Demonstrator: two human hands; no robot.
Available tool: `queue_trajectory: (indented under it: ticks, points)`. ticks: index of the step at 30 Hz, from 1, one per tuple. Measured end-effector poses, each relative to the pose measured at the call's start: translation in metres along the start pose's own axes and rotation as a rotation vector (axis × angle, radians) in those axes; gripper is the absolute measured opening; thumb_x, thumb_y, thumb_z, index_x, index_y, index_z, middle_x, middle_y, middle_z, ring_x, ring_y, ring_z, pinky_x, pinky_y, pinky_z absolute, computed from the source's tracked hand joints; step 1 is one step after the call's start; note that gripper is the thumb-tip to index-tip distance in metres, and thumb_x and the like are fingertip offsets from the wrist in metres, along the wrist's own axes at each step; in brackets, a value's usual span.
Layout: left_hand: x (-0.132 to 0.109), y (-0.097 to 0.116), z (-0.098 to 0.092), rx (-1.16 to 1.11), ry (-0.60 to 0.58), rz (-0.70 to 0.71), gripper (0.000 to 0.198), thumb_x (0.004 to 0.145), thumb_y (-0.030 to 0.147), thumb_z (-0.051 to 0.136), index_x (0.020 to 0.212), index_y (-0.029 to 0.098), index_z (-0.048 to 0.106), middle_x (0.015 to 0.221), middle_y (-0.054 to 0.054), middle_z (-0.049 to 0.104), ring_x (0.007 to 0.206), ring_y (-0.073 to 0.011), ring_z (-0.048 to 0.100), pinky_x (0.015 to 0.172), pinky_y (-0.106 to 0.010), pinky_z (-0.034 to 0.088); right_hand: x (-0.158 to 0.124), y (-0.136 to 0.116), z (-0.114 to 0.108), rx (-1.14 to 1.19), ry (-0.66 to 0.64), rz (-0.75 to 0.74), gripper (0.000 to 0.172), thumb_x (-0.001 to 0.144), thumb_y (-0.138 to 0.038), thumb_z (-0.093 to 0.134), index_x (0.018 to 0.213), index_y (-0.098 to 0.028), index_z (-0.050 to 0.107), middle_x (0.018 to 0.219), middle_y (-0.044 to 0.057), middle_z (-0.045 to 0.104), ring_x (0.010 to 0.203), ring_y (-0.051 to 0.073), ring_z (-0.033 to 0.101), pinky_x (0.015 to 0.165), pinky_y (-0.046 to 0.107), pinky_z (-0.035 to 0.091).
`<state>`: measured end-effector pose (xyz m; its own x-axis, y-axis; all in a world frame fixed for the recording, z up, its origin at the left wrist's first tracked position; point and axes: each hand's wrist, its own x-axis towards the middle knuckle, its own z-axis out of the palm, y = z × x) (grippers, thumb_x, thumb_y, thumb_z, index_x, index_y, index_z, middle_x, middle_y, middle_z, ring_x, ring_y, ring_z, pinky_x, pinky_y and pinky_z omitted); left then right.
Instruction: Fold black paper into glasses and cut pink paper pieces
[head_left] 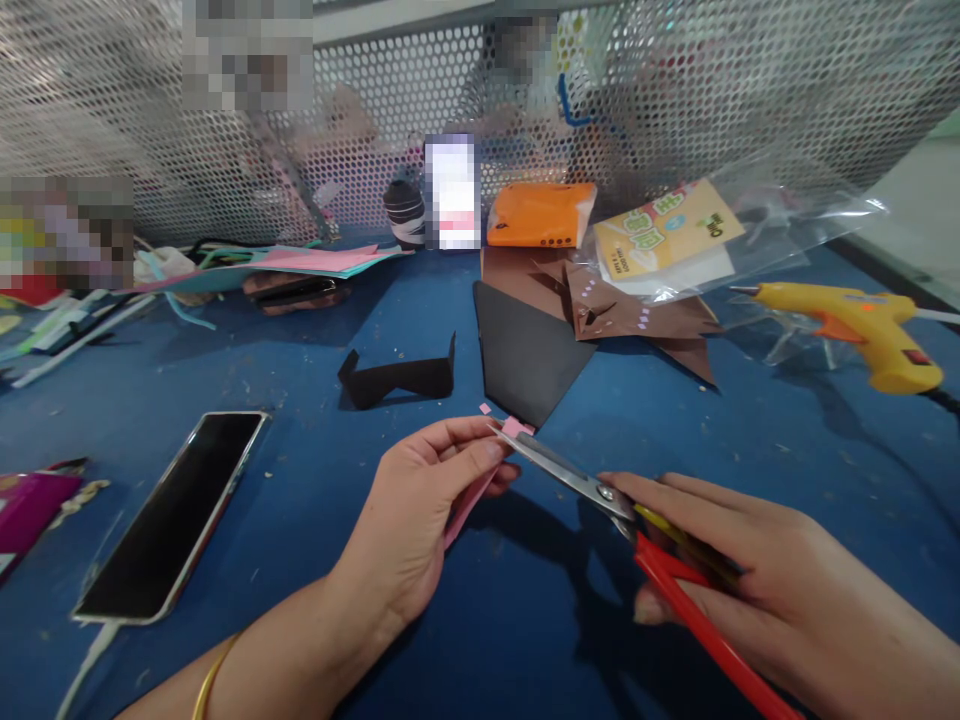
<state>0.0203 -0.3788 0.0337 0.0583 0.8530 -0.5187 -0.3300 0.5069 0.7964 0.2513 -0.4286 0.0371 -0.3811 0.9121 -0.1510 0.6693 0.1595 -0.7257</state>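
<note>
My left hand [427, 500] pinches a strip of pink paper [474, 500] between thumb and fingers. In my right hand [757, 570] is a pair of scissors [570, 475] with red and yellow handles, its blade tips at the pink paper's upper end, close to my left fingertips. A small pink square [485, 408] shows just above those fingertips. Beyond the blades lies a black paper piece [529, 345], partly over brown paper. To its left stands a folded black paper piece [405, 380] shaped like glasses. My left palm hides part of the strip.
A yellow glue gun [855, 325] lies at right, by a clear plastic bag with a yellow label [671, 235]. Brown cut paper [637, 310], an orange packet [541, 214] and a lit phone [454, 190] are at the back, before a perforated metal screen [405, 85]. A dark phone [176, 510] lies left.
</note>
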Motion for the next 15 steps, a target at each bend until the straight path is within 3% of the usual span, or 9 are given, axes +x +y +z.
queue_trajectory:
  ticks: [15]
  points:
    - [-0.0007,0.0016,0.0012,-0.011,0.015,0.002,0.017,0.068,0.015,0.085,0.083,0.012,0.077,0.078,-0.005,0.076,0.062,-0.0102,0.068,0.064,-0.017,0.056,-0.0018,0.0036,0.001,-0.032,-0.019,0.016,0.045,0.091,-0.036,0.062,0.136,-0.034,0.06,0.099,0.0,0.073,0.086,0.017,0.074,0.075,0.022,0.061]
